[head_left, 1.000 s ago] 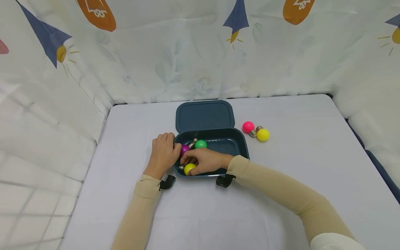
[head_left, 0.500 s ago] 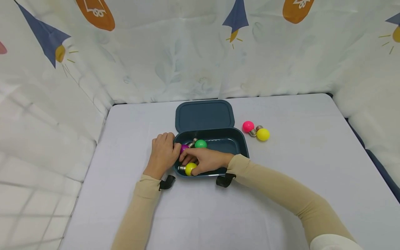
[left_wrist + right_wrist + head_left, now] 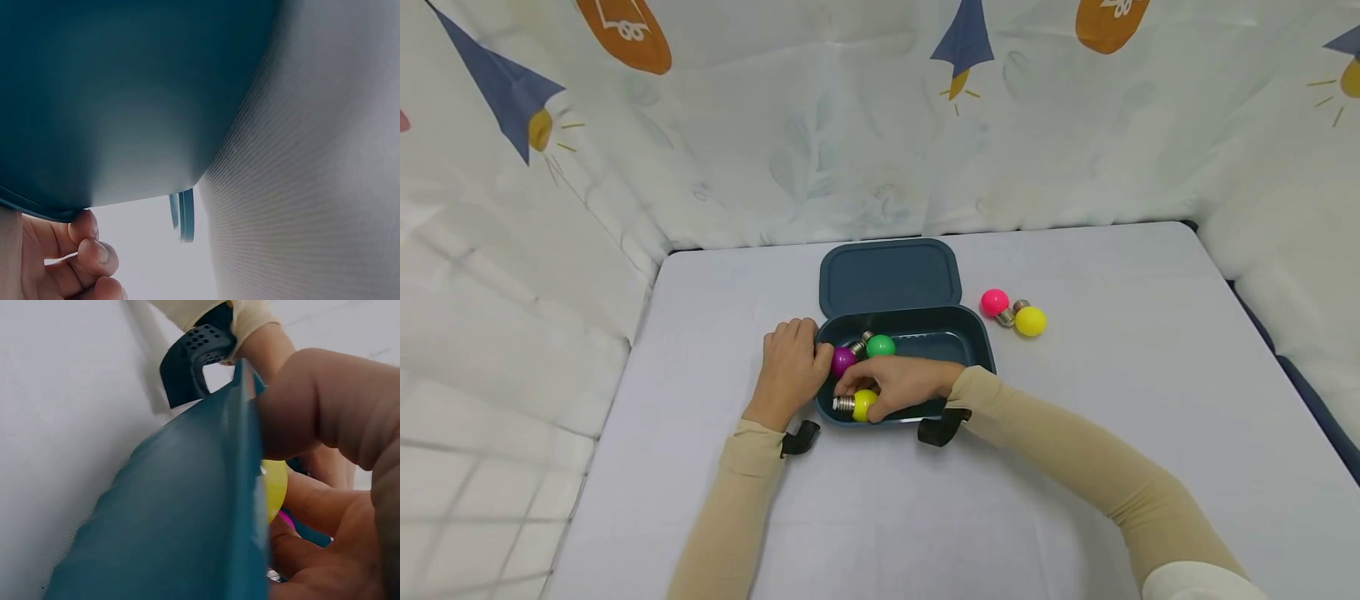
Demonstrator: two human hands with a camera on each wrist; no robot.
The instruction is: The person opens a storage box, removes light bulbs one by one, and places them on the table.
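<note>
Left hand (image 3: 788,371) gripping the left end of the uncovered box (image 3: 957,346), its lid (image 3: 890,275) lying just beyond, I pinch with my right hand (image 3: 904,384) a yellow bulb (image 3: 863,405) inside that box, near a purple bulb (image 3: 842,361) and a green bulb (image 3: 882,346).

Soft light, faint shadows — wrist views dimmer

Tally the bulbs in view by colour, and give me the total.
Yellow bulbs: 2
Pink bulb: 1
Purple bulb: 1
Green bulb: 1
Total in view: 5
</note>
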